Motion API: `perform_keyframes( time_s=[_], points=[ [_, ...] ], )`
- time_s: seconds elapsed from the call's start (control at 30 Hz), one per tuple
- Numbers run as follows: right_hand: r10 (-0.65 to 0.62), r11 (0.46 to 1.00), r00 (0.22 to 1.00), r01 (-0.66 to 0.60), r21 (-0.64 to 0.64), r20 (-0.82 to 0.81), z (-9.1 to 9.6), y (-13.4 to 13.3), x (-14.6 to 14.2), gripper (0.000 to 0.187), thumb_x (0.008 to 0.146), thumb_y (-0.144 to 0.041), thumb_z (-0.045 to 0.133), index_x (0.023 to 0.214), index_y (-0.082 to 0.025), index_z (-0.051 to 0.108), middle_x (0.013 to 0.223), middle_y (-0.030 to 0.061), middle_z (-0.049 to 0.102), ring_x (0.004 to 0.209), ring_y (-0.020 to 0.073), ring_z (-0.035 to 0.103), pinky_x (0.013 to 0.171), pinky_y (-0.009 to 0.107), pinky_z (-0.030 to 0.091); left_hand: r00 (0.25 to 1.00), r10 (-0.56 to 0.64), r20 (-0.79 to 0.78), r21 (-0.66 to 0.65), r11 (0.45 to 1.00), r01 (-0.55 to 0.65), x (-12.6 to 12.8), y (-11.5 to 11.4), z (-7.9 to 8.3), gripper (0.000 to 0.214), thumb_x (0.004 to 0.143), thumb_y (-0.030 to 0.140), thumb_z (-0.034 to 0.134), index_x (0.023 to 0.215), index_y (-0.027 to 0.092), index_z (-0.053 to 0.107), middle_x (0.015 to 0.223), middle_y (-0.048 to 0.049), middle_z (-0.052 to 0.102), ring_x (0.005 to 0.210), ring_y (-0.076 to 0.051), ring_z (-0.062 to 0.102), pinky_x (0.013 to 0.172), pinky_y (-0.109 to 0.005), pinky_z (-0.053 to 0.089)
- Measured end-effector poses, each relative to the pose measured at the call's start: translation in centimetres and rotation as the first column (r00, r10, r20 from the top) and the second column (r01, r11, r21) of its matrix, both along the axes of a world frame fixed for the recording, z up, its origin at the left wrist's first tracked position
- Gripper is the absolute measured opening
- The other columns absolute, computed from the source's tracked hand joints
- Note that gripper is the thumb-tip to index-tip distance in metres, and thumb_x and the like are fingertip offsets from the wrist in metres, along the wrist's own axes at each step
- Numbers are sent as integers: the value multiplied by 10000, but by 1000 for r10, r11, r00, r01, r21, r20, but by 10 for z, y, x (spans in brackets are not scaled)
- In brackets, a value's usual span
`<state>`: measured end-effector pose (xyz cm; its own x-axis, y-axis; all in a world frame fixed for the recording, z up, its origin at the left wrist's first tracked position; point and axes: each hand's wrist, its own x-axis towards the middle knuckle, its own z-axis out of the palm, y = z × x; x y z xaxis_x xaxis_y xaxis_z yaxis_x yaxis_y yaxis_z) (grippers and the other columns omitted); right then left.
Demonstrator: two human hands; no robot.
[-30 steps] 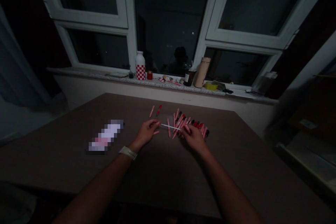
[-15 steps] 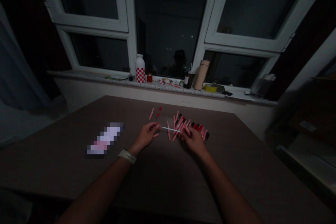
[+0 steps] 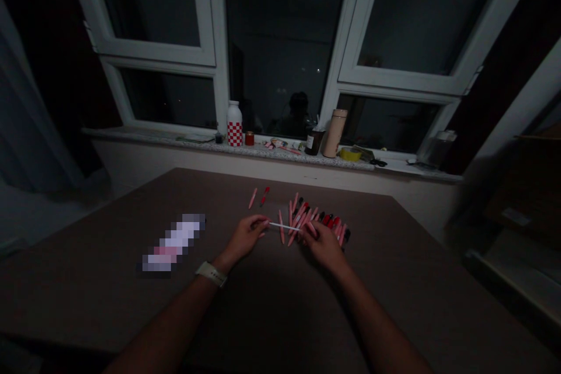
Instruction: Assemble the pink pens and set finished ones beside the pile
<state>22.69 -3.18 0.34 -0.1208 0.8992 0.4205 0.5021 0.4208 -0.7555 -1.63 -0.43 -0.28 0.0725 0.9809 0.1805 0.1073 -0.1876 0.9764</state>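
Note:
A thin white pen refill (image 3: 284, 226) stretches between my two hands, low over the table. My left hand (image 3: 243, 241), with a pale watch on its wrist, pinches the refill's left end. Its right end lies in the closed fingers of my right hand (image 3: 323, 245), where a short pink piece also shows, perhaps a pen barrel. Beneath and beyond the refill is a pile of pink, red and black pens (image 3: 302, 217). One pink pen (image 3: 281, 227) lies between the hands. Farther back are another pink pen (image 3: 253, 198) and a red pen (image 3: 265, 196), side by side.
A blurred-out flat object (image 3: 175, 243) lies on the brown table (image 3: 109, 234) to the left. Along the windowsill stand a red-checked white bottle (image 3: 235, 125), a small red jar (image 3: 249, 138), a dark cup (image 3: 312, 143), a beige flask (image 3: 335, 134) and yellow tape (image 3: 350, 154).
The view has tilted up a little, so the table and hands sit lower in the picture. Both hands keep their grip on the refill, almost unmoved.

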Motion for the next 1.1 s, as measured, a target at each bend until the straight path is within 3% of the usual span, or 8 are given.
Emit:
perform_keyframes(
  time_s=[0.17,0.37,0.5,0.63,0.93,1.1],
  points=[
    [11,1000,999,-12,29,31,-4,1,-1,248,877,-375,550,703,-200,531,654,-16,517,634,159,478,595,251,317,994,-13,-110,81,996,22,0,-4,5,345,749,453,717,914,154,763,857,-68,725,795,-194,660,677,-278,546],
    [14,1000,1000,-14,18,28,-7,1,-5,264,894,-375,530,697,-198,526,660,-16,526,650,160,488,601,253,315,999,25,43,-16,1000,-24,-2,-8,13,407,654,454,794,912,142,748,839,-62,705,796,-199,661,692,-307,572],
    [-1,999,1000,1,-42,-7,-10,2,-9,297,898,-412,536,696,-196,541,653,-23,507,645,154,476,604,251,320,1000,11,-2,21,1000,-11,-2,-6,10,402,659,471,792,882,140,746,837,-73,711,787,-199,661,674,-289,563],
    [24,996,995,-32,-84,-101,-12,3,-11,311,897,-443,552,736,-181,605,679,-12,550,668,159,496,631,254,357,999,31,-34,26,999,-30,-2,-4,6,410,669,492,784,887,146,750,835,-74,723,788,-206,673,666,-282,561],
    [100,979,931,-155,-132,-351,-4,2,-17,507,916,-652,452,815,-193,642,771,38,661,723,197,582,675,282,432,981,69,183,-114,992,-49,-1,-9,16,525,564,537,855,898,146,749,942,-116,763,951,-288,718,795,-401,597],
    [124,979,899,-179,-93,-421,-1,0,-21,507,911,-677,448,936,-212,647,855,52,688,830,225,623,768,316,474,970,99,220,-131,989,-71,-2,-8,16,560,555,545,865,922,140,742,966,-120,761,988,-291,710,781,-395,609]
  ],
)
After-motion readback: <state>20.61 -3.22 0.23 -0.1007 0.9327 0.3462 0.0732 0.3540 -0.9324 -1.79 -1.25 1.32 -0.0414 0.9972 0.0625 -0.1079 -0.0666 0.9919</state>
